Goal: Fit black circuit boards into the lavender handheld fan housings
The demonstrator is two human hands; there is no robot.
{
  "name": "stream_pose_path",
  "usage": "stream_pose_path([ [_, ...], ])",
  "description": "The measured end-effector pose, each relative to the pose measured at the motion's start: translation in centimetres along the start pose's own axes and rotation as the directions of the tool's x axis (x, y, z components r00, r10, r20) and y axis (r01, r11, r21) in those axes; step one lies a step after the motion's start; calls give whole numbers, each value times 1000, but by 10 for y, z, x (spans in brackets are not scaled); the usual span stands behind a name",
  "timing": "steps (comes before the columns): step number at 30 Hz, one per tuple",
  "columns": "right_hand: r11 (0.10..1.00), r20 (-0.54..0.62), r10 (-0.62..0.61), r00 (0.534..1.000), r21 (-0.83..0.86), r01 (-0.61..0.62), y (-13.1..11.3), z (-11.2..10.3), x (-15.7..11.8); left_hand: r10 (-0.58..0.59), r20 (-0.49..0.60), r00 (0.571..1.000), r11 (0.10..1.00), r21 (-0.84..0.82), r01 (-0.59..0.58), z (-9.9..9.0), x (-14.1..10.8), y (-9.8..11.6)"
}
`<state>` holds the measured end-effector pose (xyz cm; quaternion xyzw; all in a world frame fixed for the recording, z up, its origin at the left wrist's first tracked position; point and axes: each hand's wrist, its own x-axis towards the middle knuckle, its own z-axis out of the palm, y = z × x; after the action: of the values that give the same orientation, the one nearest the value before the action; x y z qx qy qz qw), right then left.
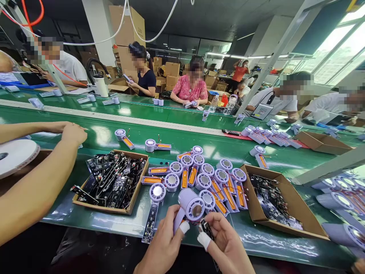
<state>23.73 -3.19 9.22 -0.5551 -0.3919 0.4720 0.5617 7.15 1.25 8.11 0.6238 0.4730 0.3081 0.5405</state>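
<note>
The work on the purple fan unit (188, 201) in hand looks partway through: it is held upright just in front of the wearer at the near edge of the green bench (256, 241), while the black circuit board (207, 229) that seems meant for it is outside the handle. The left hand (163, 240) closes around the handle, its white-covered thumb against the near side; the right hand (226, 243) pinches the board between thumb and fingers at the unit's five o'clock. Thin wires show between unit and board, but whether they are joined cannot be told. At nine o'clock from the held unit lies one fan with a board along its handle (149, 222), which I judge to be the further-along state, though whether it is fastened is unclear. From eleven round to two o'clock spreads a cluster of fans (203, 181) with orange parts bare in their handles and many loose wires, apparently all awaiting boards. Two more such fans, one at ten o'clock (124, 138) and one at eleven (157, 145), and another at two (259, 155), lie farther out. Boards remain plentiful: a left carton (130, 207) at ten o'clock and a right carton (296, 224) at three both hold heaps. By this count, most of the visible work nearby is left.
</note>
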Motion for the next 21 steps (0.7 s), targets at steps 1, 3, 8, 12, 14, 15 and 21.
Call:
stream_pose_path([
  [1,998,-23,-8,1000,-58,6,4,-2,1,-10,-30,1000,1000,8,10,3,-1,-3],
  [3,978,-46,-20,999,-206,10,10,-7,3,-22,-83,996,1000,-14,21,8,-3,-7],
  [8,778,116,-152,982,-599,191,6,-24,7,-18,-179,984,998,-61,7,14,-5,-8],
  [12,617,443,-134,886,-663,425,-22,-27,11,-18,-127,992,997,-71,9,11,-5,-2],
  [14,559,597,-32,802,-654,509,-37,-23,12,-22,-92,996,996,-92,13,10,-4,2],
  [15,544,644,26,764,-651,530,-43,-20,13,-29,-84,996,993,-112,20,9,-4,4],
  [21,757,629,104,771,-553,349,-33,5,10,-103,71,992,881,-456,124,4,-4,17],
])
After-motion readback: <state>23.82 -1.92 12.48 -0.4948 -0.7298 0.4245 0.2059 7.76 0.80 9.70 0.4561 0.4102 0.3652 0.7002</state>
